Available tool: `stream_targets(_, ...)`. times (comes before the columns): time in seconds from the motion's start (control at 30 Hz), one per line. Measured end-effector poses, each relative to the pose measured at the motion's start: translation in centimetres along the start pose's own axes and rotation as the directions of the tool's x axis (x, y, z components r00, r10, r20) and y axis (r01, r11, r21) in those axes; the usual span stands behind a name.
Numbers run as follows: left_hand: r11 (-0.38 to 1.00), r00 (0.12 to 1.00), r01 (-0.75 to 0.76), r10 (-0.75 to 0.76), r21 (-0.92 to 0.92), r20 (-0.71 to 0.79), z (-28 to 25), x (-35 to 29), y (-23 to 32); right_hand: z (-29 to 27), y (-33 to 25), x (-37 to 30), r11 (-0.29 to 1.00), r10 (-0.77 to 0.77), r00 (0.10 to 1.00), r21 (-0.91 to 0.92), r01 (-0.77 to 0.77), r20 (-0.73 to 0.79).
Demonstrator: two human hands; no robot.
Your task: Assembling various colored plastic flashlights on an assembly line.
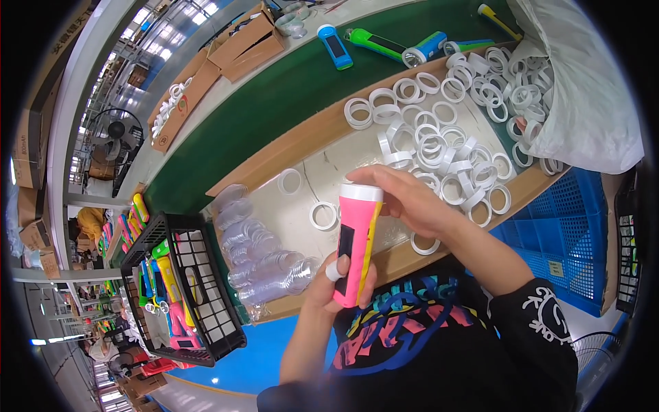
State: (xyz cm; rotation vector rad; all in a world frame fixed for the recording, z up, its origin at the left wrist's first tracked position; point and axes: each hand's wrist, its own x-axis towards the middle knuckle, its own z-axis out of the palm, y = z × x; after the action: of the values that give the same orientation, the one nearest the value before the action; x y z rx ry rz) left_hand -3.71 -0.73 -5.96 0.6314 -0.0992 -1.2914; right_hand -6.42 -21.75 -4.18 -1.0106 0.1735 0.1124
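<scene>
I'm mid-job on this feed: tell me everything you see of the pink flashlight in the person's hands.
The pink flashlight looks plastic: a long body with a dark rectangular panel on its face, a yellow strip down one side and a wider white collar at the head. It stands nearly upright in the picture, head up, before the cardboard tray. The left hand has its grip around the lower body; the right hand reaches over the head. Whether it is lit, I cannot tell.

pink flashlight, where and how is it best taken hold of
Probably best around the lower part of the pink flashlight, coming from the left and below, where the left hand already wraps it. The body is long and slimmer than the white-rimmed head, and it stands nearly upright with the head up, so a low grip leaves the rim free for the right hand.
</scene>
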Motion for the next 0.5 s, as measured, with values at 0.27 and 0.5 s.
stream_targets(0.27,0.969,0.999,0.04,-0.042,-0.243,-0.005,0.1,1.0,-1.4,-0.1,1.1,-0.7,0.993,-0.077,0.996,0.081,0.081,-0.053)
stream_targets(0.5,0.953,0.941,0.078,0.027,0.294,-0.338,2.9,1.7,2.6,1.3,-0.5,1.6,0.977,-0.2,0.974,0.059,0.207,-0.103)
